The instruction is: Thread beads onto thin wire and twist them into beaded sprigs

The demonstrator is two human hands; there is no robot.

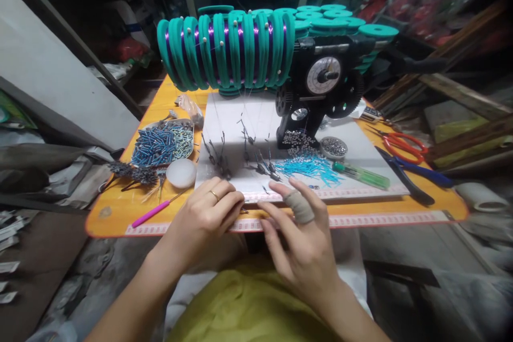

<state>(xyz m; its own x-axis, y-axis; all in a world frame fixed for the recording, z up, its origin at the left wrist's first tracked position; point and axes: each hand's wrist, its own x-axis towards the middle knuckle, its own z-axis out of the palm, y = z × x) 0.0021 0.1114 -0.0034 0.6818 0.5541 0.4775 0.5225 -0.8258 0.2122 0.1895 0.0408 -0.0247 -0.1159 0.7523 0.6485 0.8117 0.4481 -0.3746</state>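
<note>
My left hand, with a ring on one finger, is closed at the front edge of a white board. Whatever its fingertips pinch is hidden; a small dark bit pokes out beside them. My right hand reaches over the same edge with its fingers spread, one wrapped in grey tape. Just beyond both hands, small dark weighted pieces hang or rest on thin threads from a row of green spools wound with purple thread. Loose light-blue pieces lie past my right fingers.
At left are a tray of blue tubes, a white cup and a pink-handled tool. A black dial stand rises behind. A green screwdriver, blue-handled pliers and red-handled pliers lie right.
</note>
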